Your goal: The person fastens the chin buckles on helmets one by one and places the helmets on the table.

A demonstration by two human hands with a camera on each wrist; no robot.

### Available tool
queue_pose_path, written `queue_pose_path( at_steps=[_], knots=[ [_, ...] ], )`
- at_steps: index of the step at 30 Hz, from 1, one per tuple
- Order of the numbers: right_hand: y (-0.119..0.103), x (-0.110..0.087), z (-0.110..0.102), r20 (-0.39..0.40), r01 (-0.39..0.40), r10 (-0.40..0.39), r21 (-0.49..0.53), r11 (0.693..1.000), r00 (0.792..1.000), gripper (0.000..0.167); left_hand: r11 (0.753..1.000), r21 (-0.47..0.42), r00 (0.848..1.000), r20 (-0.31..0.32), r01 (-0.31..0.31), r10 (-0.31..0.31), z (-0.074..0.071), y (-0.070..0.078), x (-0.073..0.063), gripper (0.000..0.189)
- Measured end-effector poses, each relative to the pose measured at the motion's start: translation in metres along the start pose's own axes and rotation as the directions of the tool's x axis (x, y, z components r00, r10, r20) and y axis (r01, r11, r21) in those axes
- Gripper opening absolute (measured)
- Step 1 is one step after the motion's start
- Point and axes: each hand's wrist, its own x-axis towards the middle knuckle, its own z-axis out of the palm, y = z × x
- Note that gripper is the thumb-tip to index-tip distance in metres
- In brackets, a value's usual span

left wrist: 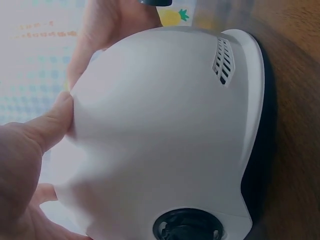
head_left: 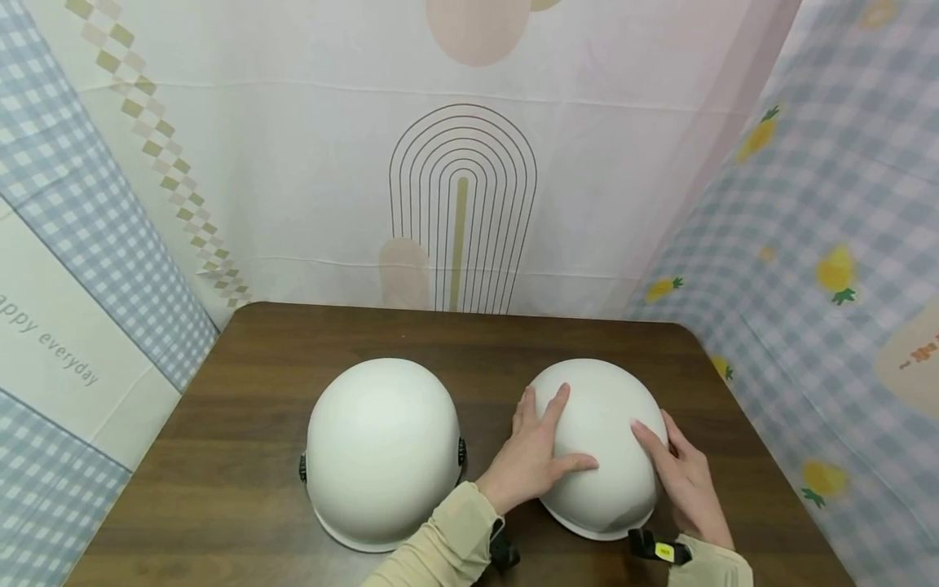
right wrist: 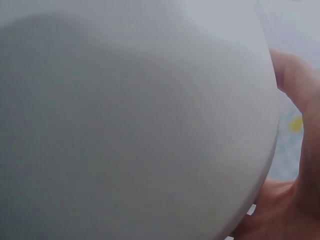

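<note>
Head view: the left hand (head_left: 531, 458) spreads over a white helmet (head_left: 605, 408); the right hand (head_left: 685, 483) touches its side, curl unclear.

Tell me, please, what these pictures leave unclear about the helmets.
Head view: insides of the left helmet and right helmet, hidden by shells.
Head view: part of the left helmet's rim, behind the left sleeve.
Left wrist view: the full black knob, cut by the bottom edge.
Right wrist view: the right helmet's full outline, beyond the edges.
</note>
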Motion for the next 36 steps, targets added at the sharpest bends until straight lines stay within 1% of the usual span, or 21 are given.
queue_pose_path(
  at_steps=[3, 8, 15, 23, 26, 31, 36],
  knots=[
    [-0.002, -0.001, 0.000, -0.006, 0.009, -0.010, -0.011, 1.000, 1.000, 0.095, 0.999, -0.036, 1.000, 0.003, 0.016, -0.016, 0.000, 0.000, -0.001, 0.098],
    [-0.005, -0.003, -0.001, -0.010, 0.034, -0.035, -0.058, 0.998, 0.999, 0.094, 0.995, -0.088, 0.999, 0.009, 0.047, -0.046, 0.001, -0.002, -0.003, 0.098],
    [-0.009, -0.008, -0.002, -0.019, 0.034, -0.036, -0.085, 0.996, 0.999, 0.095, 0.992, -0.109, 0.998, 0.019, 0.055, -0.053, 0.002, -0.003, -0.003, 0.098],
    [-0.022, -0.009, -0.008, -0.007, 0.053, -0.055, -0.160, 0.986, 0.998, 0.096, 0.989, -0.134, 0.998, 0.020, 0.060, -0.058, 0.001, -0.002, -0.003, 0.099],
    [-0.027, -0.010, -0.011, 0.000, 0.074, -0.076, -0.212, 0.974, 0.997, 0.096, 0.987, -0.143, 0.997, 0.026, 0.070, -0.067, 0.001, -0.001, -0.003, 0.101],
    [-0.034, -0.014, -0.011, -0.008, 0.133, -0.143, -0.317, 0.939, 0.990, 0.093, 0.983, -0.163, 0.996, 0.031, 0.085, -0.081, 0.001, -0.002, -0.004, 0.103],
    [-0.040, -0.017, -0.010, -0.018, 0.166, -0.185, -0.361, 0.918, 0.983, 0.092, 0.982, -0.174, 0.997, 0.036, 0.078, -0.073, 0.000, -0.002, -0.005, 0.103]
  ],
)
